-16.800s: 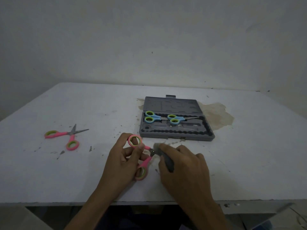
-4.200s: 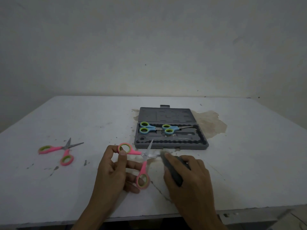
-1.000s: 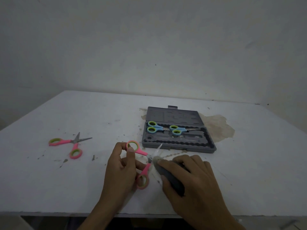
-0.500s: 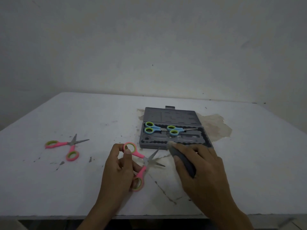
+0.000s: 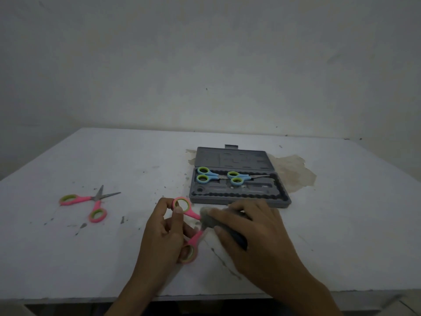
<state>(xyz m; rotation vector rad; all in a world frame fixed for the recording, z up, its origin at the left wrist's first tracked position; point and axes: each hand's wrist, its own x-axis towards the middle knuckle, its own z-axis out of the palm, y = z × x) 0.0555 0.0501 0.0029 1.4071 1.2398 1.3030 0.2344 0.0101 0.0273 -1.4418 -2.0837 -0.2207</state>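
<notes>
Pink scissors [image 5: 193,215] are pinched in the left hand [image 5: 164,233], thumb and forefinger on the upper loop and the other fingers curled at the lower one, handles spread, near the front of the white table [image 5: 136,160]. The right hand [image 5: 255,233] wraps a dark grey tool [image 5: 208,219], whose pale tip covers the blades. Just beyond lies an open grey case [image 5: 239,200] holding a blue pair [image 5: 208,175] and a second blue pair [image 5: 238,178]; another pink pair [image 5: 91,201] lies open, well to the left
</notes>
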